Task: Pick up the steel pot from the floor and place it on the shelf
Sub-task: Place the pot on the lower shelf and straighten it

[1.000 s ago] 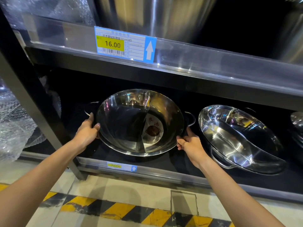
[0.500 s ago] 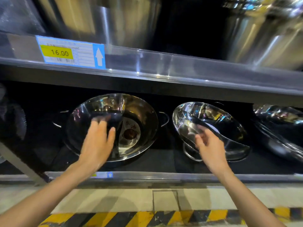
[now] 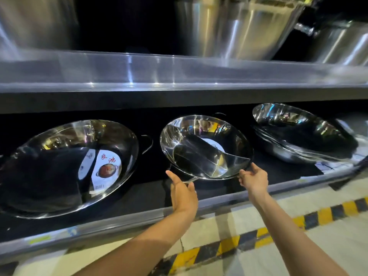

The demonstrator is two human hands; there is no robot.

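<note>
A shiny steel pot (image 3: 65, 166) with a paper label inside leans on the dark bottom shelf (image 3: 123, 221) at the left, with neither hand on it. Beside it, at the centre, a second steel pot (image 3: 205, 148) with a curved divider is tilted toward me. My right hand (image 3: 253, 180) pinches this divided pot's lower right rim. Just under the pot's lower left rim and handle is my left hand (image 3: 183, 193), fingers spread and holding nothing.
A stack of steel pans (image 3: 298, 136) leans at the right of the same shelf. Large steel stockpots (image 3: 239, 26) stand on the upper shelf behind a clear rail (image 3: 179, 70). Yellow-and-black hazard tape (image 3: 278, 228) runs along the pale floor below.
Both hands let go of the labelled left pot and moved right to the divided pot. My view has shifted right too, and the price tag is out of sight.
</note>
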